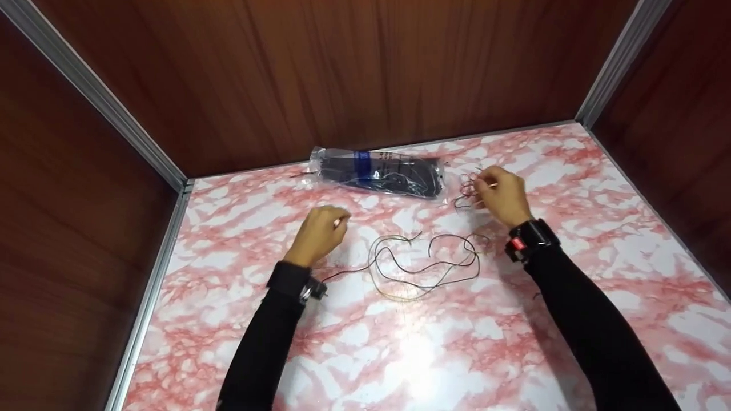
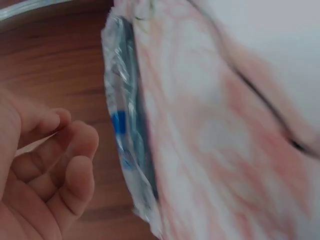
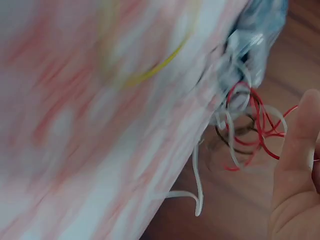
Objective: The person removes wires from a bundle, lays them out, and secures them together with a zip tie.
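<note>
My right hand [image 1: 502,197] pinches a tangle of thin red, white and black wires [image 3: 257,125] between thumb and fingers. Loops of it dangle past the fingertips, and a bent white wire [image 3: 198,185] stands apart lower in the right wrist view. My left hand [image 1: 321,233] hovers over the table, fingers loosely curled, with nothing visible in them in the left wrist view. Between the hands, loose black and yellow wires [image 1: 420,286] lie in wide loops. One black strand [image 1: 348,271] runs from these loops toward the left wrist.
Behind the hands, a clear plastic bag [image 1: 380,173] with dark contents and a blue band lies near the back wall. Brown wood panels [image 1: 342,68] enclose the pink-and-white marbled table [image 1: 365,354] at the back and both sides, with metal strips [image 1: 154,257] along the edges.
</note>
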`<state>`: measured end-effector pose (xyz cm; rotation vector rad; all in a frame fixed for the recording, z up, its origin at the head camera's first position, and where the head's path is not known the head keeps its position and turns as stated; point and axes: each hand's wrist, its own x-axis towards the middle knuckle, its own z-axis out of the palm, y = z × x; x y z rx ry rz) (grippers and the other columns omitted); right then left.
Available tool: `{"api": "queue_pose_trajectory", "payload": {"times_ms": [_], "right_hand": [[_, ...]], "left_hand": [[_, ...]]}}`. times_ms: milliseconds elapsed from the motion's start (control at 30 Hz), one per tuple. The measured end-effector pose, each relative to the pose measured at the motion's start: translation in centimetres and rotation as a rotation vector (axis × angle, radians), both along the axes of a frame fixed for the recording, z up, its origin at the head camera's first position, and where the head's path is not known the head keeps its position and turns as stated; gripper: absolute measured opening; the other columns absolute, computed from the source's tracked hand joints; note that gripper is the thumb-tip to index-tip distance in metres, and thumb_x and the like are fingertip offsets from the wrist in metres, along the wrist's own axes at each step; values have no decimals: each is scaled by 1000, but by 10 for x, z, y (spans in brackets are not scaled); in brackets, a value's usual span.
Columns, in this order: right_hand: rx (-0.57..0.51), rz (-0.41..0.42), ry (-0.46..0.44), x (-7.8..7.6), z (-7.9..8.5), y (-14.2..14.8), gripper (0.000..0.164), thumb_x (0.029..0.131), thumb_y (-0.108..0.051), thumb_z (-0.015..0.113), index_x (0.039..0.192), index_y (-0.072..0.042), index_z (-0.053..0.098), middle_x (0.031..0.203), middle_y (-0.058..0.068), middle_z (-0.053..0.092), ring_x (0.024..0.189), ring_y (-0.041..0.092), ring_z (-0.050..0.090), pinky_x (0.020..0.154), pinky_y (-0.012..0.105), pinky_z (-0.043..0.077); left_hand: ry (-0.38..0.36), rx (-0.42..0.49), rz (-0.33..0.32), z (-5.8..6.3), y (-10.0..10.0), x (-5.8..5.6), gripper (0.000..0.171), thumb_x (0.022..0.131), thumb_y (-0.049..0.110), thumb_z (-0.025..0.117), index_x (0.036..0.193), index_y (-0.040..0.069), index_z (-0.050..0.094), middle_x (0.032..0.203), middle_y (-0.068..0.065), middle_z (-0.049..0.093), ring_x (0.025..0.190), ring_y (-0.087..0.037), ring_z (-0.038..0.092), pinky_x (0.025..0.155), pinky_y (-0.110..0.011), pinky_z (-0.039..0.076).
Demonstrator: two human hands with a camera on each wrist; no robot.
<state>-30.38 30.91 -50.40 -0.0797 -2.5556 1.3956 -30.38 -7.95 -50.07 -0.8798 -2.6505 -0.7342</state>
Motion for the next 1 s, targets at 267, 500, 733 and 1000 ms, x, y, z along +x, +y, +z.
{"api": "queue_pose_trajectory", "payload": {"times_ms": [267,500,733,1000], "right_hand": [[48,210,90,-10,-6,-56,9,91,-7,66,98,-6,70,93,15,73,74,21,68,62,24,57],[89,350,208,-12,-10,-80,6,89,-10,70,94,-7,73,87,9,75,70,16,70,59,22,56],[347,381,340,-13,-15,-66,5,89,-7,69,88,-7,74,86,6,73,76,18,67,70,33,56],[490,383,373,-16,-24,-48,8,90,-6,67,88,-8,73,83,7,71,79,20,68,71,36,56]], "left_hand": [[-59,-57,-82,23,89,-34,18,93,15,59,102,13,74,89,-2,74,75,-14,65,74,-32,56],[-82,-70,-174,11,124,-49,20,92,13,63,108,12,75,90,-2,76,77,-14,66,76,-30,55],[-54,-201,-126,0,116,-52,15,95,11,59,93,7,73,91,-8,74,87,-24,71,77,-38,56],[21,-353,-18,-9,105,-50,13,93,3,53,90,5,65,85,-16,73,77,-32,72,63,-42,59]]}}
